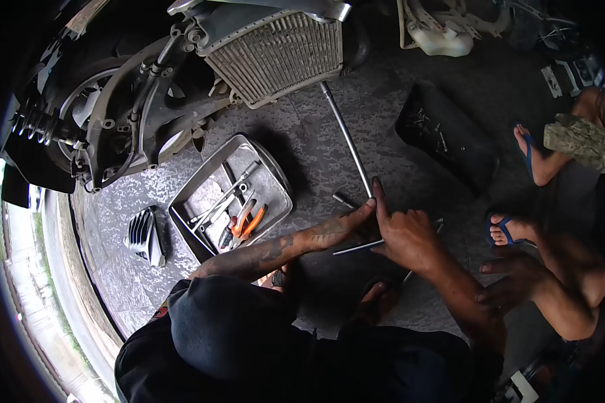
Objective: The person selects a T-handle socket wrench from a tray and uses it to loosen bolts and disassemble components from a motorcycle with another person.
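A long chrome T-handle socket wrench [346, 138] reaches from between my hands to the lower edge of a finned radiator [275, 57]. Whether its tip is seated on anything, I cannot tell. My left hand [351, 220], at the end of a tattooed forearm, pinches the near end of the shaft. Fingers curled round the handle end, my right hand [409, 236] has its index finger stretched along the shaft. The crossbar [357, 248] sticks out to either side beneath my hands. A short socket piece [344, 199] lies on the floor beside my left hand.
A metal tray [286, 201] holds wrenches and orange-handled pliers [250, 220]. A black bin [450, 164] contains small bolts. Vehicle suspension parts [131, 114] stand at left, near a black finned cover [144, 235]. Another person's hand [514, 277] and sandalled feet are at right.
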A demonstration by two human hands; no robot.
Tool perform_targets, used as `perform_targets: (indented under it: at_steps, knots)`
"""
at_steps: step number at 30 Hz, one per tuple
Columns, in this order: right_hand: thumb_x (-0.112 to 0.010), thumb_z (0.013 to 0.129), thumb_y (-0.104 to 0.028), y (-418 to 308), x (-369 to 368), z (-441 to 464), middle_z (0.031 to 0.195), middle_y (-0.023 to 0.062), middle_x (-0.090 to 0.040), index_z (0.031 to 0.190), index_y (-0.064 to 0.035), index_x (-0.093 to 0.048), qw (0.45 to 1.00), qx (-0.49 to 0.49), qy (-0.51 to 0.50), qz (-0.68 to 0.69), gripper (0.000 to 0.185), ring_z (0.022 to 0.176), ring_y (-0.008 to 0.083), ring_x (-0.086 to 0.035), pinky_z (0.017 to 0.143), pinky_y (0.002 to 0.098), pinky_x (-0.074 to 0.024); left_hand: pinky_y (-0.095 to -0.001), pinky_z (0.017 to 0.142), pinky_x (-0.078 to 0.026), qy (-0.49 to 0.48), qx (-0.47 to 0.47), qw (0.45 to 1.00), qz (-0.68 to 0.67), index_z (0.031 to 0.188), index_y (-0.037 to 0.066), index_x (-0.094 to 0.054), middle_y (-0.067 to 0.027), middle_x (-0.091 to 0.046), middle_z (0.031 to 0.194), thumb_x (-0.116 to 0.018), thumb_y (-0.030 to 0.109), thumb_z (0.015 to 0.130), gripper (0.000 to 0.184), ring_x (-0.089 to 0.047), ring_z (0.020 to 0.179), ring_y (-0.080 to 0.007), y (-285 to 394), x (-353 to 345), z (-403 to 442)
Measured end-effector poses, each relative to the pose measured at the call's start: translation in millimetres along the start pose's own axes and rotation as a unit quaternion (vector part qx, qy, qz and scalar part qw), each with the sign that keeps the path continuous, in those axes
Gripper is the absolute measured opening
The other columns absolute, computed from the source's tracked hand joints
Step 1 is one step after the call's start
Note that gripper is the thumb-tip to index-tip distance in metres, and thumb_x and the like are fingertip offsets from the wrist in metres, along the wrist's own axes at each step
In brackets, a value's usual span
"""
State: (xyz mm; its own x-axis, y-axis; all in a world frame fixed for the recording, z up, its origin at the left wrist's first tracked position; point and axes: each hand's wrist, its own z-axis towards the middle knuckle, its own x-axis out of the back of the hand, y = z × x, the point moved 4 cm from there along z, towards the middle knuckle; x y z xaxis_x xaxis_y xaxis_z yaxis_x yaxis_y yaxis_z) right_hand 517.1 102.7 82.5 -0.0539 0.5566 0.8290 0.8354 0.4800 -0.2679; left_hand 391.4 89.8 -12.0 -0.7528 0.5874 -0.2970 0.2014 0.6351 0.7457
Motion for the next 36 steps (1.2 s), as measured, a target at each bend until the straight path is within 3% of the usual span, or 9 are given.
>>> perform_targets:
  at_steps: [9, 12, 16, 20, 25, 27, 29, 33, 36]
  knots:
    - [-0.066, 0.077, -0.018, 6, -26, -15, 0.078, 0.0171, -0.066, 0.137, 0.0036, -0.027, 0.983, 0.021, 0.177, 0.053, 0.075, 0.068, 0.0313, -0.066, 0.062, 0.0395, -0.0513, -0.0286, 0.085, -0.041, 0.093, -0.034, 0.994, -0.035, 0.124, -0.002, -0.047, -0.0082, -0.056, 0.104, -0.040, 0.046, 0.096, 0.056, -0.051, 0.096, -0.0165, 14, -5, -14]
    - [-0.060, 0.084, -0.019, 11, -46, -8, 0.077, 0.0147, -0.065, 0.126, -0.0009, -0.046, 0.905, -0.005, 0.361, 0.227, 0.047, 0.064, 0.0282, -0.064, 0.060, 0.0391, -0.0498, -0.0275, 0.087, -0.039, 0.201, -0.338, 0.914, -0.106, 0.122, 0.001, -0.047, -0.0041, -0.051, 0.094, -0.040, 0.024, 0.098, 0.033, -0.049, 0.094, -0.0136, 19, 13, -22]
    - [-0.048, 0.092, -0.018, 5, -73, 3, 0.070, 0.0134, -0.060, 0.108, -0.0032, -0.059, 0.730, -0.122, 0.330, 0.586, 0.024, 0.058, 0.0227, -0.060, 0.059, 0.0350, -0.0470, -0.0288, 0.095, -0.035, 0.169, -0.254, 0.951, -0.056, 0.124, -0.001, -0.044, -0.0082, -0.048, 0.112, -0.039, 0.022, 0.098, 0.035, -0.043, 0.112, -0.0167, 0, 9, -19]
    - [-0.047, 0.094, -0.019, -14, -72, 9, 0.066, 0.0117, -0.058, 0.106, -0.0033, -0.060, 0.724, -0.062, 0.399, 0.559, 0.024, 0.058, 0.0210, -0.058, 0.056, 0.0326, -0.0442, -0.0297, 0.100, -0.032, 0.073, -0.084, 0.994, -0.011, 0.127, -0.003, -0.043, -0.0111, -0.042, 0.125, -0.040, 0.023, 0.096, 0.040, -0.038, 0.122, -0.0195, -46, -2, -2]
    - [-0.042, 0.096, -0.021, -15, -63, 4, 0.057, 0.0004, -0.044, 0.099, -0.0042, -0.061, 0.715, -0.082, 0.412, 0.558, 0.025, 0.052, 0.0084, -0.044, 0.048, 0.0264, -0.0352, -0.0345, 0.107, -0.024, 0.129, -0.276, 0.947, -0.099, 0.139, -0.002, -0.025, -0.0115, -0.027, 0.139, -0.039, 0.026, 0.095, 0.054, -0.030, 0.130, -0.0227, -19, -7, -6]
    - [-0.044, 0.095, -0.021, -16, -57, -1, 0.062, 0.0083, -0.051, 0.094, -0.0024, -0.060, 0.714, -0.100, 0.398, 0.568, 0.024, 0.057, 0.0169, -0.052, 0.052, 0.0320, -0.0393, -0.0407, 0.107, -0.025, 0.303, -0.464, 0.813, 0.178, 0.138, -0.002, -0.023, -0.0179, -0.023, 0.138, -0.047, 0.034, 0.090, 0.065, -0.030, 0.129, -0.0303, 23, -10, -40]
    - [-0.046, 0.094, -0.021, -16, -65, 2, 0.067, 0.0161, -0.058, 0.090, -0.0006, -0.059, 0.711, -0.120, 0.381, 0.579, 0.025, 0.061, 0.0254, -0.060, 0.055, 0.0376, -0.0434, -0.0416, 0.107, -0.025, 0.262, -0.592, 0.710, 0.278, 0.137, -0.003, -0.024, -0.0219, -0.026, 0.135, -0.050, 0.039, 0.087, 0.070, -0.031, 0.128, -0.0332, 41, -22, -51]
    - [-0.048, 0.093, -0.023, -22, -76, 16, 0.068, 0.0116, -0.060, 0.090, -0.0017, -0.059, 0.677, -0.037, 0.509, 0.530, 0.025, 0.060, 0.0214, -0.059, 0.054, 0.0352, -0.0432, -0.0462, 0.101, -0.031, -0.079, -0.483, 0.814, 0.313, 0.126, -0.002, -0.039, -0.0214, -0.047, 0.120, -0.053, 0.042, 0.088, 0.059, -0.043, 0.118, -0.0367, 64, -50, -34]
    - [-0.047, 0.093, -0.024, -23, -71, 20, 0.067, 0.0105, -0.059, 0.089, -0.0021, -0.059, 0.678, -0.063, 0.464, 0.567, 0.025, 0.059, 0.0205, -0.058, 0.054, 0.0344, -0.0424, -0.0452, 0.080, -0.043, 0.017, -0.437, 0.793, 0.424, 0.109, -0.001, -0.047, -0.0187, -0.058, 0.096, -0.054, 0.033, 0.088, 0.040, -0.057, 0.093, -0.0361, 68, -60, -30]
